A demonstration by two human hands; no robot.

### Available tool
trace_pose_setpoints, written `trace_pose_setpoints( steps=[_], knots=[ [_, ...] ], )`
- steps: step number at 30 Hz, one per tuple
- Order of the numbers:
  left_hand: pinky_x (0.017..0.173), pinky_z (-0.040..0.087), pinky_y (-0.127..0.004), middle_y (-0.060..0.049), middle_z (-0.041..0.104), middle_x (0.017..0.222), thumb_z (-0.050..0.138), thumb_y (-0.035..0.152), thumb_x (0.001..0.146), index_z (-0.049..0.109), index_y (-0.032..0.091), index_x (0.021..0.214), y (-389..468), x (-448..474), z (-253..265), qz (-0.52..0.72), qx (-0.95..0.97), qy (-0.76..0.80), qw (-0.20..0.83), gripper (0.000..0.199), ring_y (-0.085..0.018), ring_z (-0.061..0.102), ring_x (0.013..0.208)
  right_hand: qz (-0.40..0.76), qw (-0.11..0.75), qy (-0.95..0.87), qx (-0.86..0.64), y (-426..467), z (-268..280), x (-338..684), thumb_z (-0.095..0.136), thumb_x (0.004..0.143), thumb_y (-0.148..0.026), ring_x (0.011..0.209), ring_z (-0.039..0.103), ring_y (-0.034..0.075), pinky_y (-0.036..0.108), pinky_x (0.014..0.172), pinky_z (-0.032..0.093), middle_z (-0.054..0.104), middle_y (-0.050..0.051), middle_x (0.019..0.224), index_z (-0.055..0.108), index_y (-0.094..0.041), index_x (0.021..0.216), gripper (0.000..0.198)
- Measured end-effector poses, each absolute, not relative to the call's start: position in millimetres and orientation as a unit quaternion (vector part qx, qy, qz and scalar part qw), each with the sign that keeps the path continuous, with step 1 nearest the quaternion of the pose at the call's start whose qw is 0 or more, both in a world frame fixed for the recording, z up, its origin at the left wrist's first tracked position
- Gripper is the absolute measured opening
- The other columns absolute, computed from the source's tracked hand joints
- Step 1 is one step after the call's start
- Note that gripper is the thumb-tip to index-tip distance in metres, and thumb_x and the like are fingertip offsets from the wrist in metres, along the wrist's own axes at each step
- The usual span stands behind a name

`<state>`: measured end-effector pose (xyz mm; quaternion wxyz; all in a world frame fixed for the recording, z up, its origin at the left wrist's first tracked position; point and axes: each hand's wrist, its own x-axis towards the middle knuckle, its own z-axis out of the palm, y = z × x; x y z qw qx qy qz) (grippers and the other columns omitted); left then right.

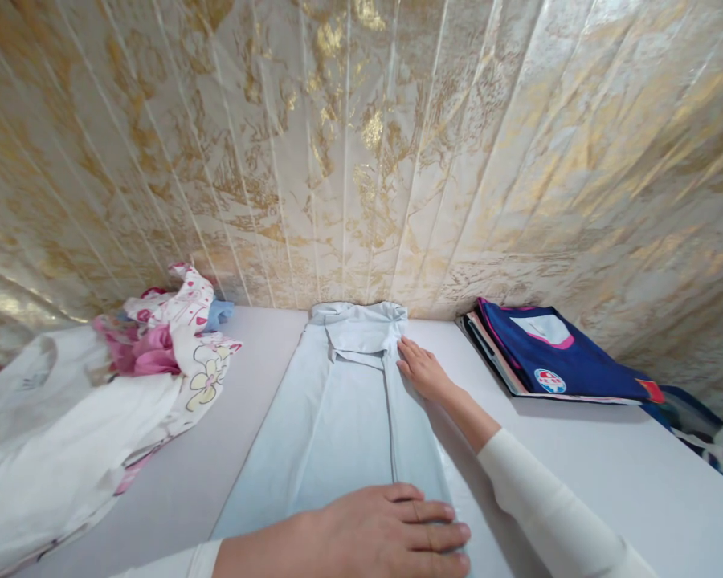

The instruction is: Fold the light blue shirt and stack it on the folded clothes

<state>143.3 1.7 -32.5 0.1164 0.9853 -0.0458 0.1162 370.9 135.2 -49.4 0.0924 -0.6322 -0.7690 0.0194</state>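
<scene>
A light blue garment (337, 433) lies lengthwise in front of me, its sides turned in to a long strip. At its far end a wide band is bunched and folded over; I cannot tell whether it is a collar or a waistband. My left hand (373, 534) rests flat across the near part of the cloth, fingers stretched out to the right. Farther off, my right hand (422, 368) lies along the garment's right edge near the far end, with its fingers extended. Neither hand grips the cloth.
A loose heap of clothes (84, 433), white, pink and flower-printed, spreads on the left. On the right sits a stack of folded clothes (554, 353) topped by a navy one. A gold-patterned curtain (349, 160) hangs behind the white table (584, 474). Patterned fabric (699, 425) lies far right.
</scene>
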Motion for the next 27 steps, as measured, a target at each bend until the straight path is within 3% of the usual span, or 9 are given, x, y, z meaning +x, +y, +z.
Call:
trace_pose_setpoints(
  steps=[4, 11, 17, 27],
  knots=[
    [0.116, 0.029, -0.028, 0.004, 0.032, 0.155, 0.031, 0.024, 0.105, 0.039, 0.020, 0.144, 1, 144, -42, 0.134, 0.987, -0.042, 0.083, 0.040, -0.012, 0.023, 0.144, 0.029, 0.077, -0.744, -0.663, 166, -45, 376, 0.034, 0.100, -0.031, 0.144, 0.026, 0.030, 0.047, 0.113, 0.027, 0.034, 0.014, 0.155, 0.037, -0.015, 0.147, 0.049],
    [0.118, 0.024, -0.025, 0.004, 0.027, 0.156, 0.027, 0.022, 0.106, 0.032, 0.021, 0.148, -11, 150, -41, 0.116, 0.981, -0.018, 0.156, 0.043, -0.009, 0.019, 0.145, 0.024, 0.068, -0.734, -0.675, 150, -39, 351, 0.032, 0.100, -0.031, 0.145, 0.024, 0.028, 0.042, 0.112, 0.029, 0.025, 0.023, 0.156, 0.029, -0.002, 0.148, 0.056],
    [0.119, 0.020, -0.041, -0.009, 0.025, 0.157, 0.037, 0.042, 0.103, 0.029, 0.013, 0.150, -7, 141, -17, 0.080, 0.963, 0.109, 0.231, 0.056, -0.021, 0.021, 0.146, 0.025, 0.060, -0.756, -0.651, 120, -49, 325, 0.034, 0.099, -0.043, 0.146, 0.019, 0.028, 0.042, 0.115, 0.023, 0.023, 0.016, 0.158, 0.029, -0.007, 0.150, 0.062],
    [0.119, 0.017, -0.037, -0.006, 0.025, 0.157, 0.033, 0.040, 0.104, 0.029, 0.016, 0.151, 20, 137, -11, 0.077, 0.962, 0.126, 0.229, 0.053, -0.018, 0.020, 0.146, 0.004, 0.067, -0.757, -0.650, 161, -49, 318, 0.029, 0.098, -0.057, 0.147, 0.017, 0.027, 0.040, 0.116, 0.019, 0.023, 0.013, 0.159, 0.026, -0.009, 0.152, 0.072]
  ],
)
